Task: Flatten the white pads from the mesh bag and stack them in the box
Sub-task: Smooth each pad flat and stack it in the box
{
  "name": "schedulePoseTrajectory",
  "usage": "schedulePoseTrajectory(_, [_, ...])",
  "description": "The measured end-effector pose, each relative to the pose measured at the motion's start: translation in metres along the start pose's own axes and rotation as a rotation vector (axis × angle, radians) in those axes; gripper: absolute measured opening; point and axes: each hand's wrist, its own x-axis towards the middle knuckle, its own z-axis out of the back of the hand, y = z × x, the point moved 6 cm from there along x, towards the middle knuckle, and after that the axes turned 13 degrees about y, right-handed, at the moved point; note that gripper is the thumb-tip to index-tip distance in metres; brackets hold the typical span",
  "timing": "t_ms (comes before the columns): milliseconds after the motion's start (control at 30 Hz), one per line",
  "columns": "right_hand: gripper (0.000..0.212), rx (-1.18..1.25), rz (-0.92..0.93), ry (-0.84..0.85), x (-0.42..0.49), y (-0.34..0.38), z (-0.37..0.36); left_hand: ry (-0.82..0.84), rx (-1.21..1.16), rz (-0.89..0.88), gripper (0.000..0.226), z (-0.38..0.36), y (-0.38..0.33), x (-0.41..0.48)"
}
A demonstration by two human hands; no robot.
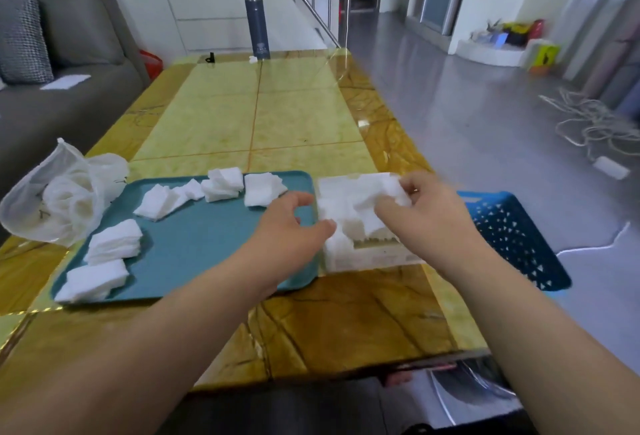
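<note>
The white pad (384, 188) in play hangs over the far half of the box (367, 258), pinched at its far-right edge by the right hand (426, 213); blur hides whether it lies flat yet. The box, already partly filled with white pads, stands with its long axis running from 6 to 12 o'clock, just beside the right rim of the teal tray (207, 244).

The left hand (291, 226) sits at the box's 9 o'clock. Its fingers are loosely curled with nothing in them, and its thumb tip is at the box's left edge.

As I judge it, the step in hand is laying this pad on the stack, so the move is straight down from the right hand. The next pads lie at 9 to 10 o'clock of the box, so the left hand is the nearer one. The closest tray stack (263, 188) is at its 11 o'clock, and further stacks (114, 242) lie toward the tray's left end.

Beyond the tray, at 9 o'clock, slumps the mesh bag (52, 202). A blue perforated basket (512, 237) lies at the box's 3 o'clock.
</note>
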Motion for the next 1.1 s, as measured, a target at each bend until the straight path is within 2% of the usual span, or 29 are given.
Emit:
schedulePoseTrajectory(100, [0.026,-0.192,-0.020,0.080,0.004,-0.003,-0.005,0.013,-0.036,0.017,0.069,-0.016,0.002,0.001])
schedulePoseTrajectory(267, [0.043,-0.411,-0.090,0.191,0.017,-0.006,-0.017,-0.013,-0.051,0.064,0.073,-0.020,0.013,0.006])
schedulePoseTrajectory(333, [0.038,-0.496,-0.151,0.209,0.022,-0.006,-0.021,-0.018,-0.040,0.069,0.070,-0.017,0.016,0.008])
schedulePoseTrajectory(433, [0.019,-0.677,-0.199,0.185,0.026,0.003,-0.021,-0.022,-0.026,0.082,0.066,-0.013,0.020,0.010])
schedulePoseTrajectory(500, [0.022,-0.743,-0.211,0.168,0.026,0.011,-0.022,-0.014,-0.019,0.098,0.064,-0.013,0.024,0.012])
schedulePoseTrajectory(667, [0.023,-0.802,-0.186,0.197,0.023,0.020,-0.037,0.002,-0.042,0.099,0.056,-0.014,0.031,0.012])
schedulePoseTrajectory(833, [0.019,-0.790,-0.179,0.462,0.015,0.023,-0.054,0.008,-0.076,0.083,0.051,-0.012,0.037,0.015])
schedulePoseTrajectory(933, [0.019,-0.769,-0.151,0.430,0.021,0.025,-0.059,0.002,-0.103,0.063,0.040,-0.013,0.038,0.018])
schedulePoseTrajectory(1100, [0.015,-0.737,-0.170,0.454,0.028,0.025,-0.069,-0.014,-0.146,0.058,0.038,-0.014,0.040,0.020])
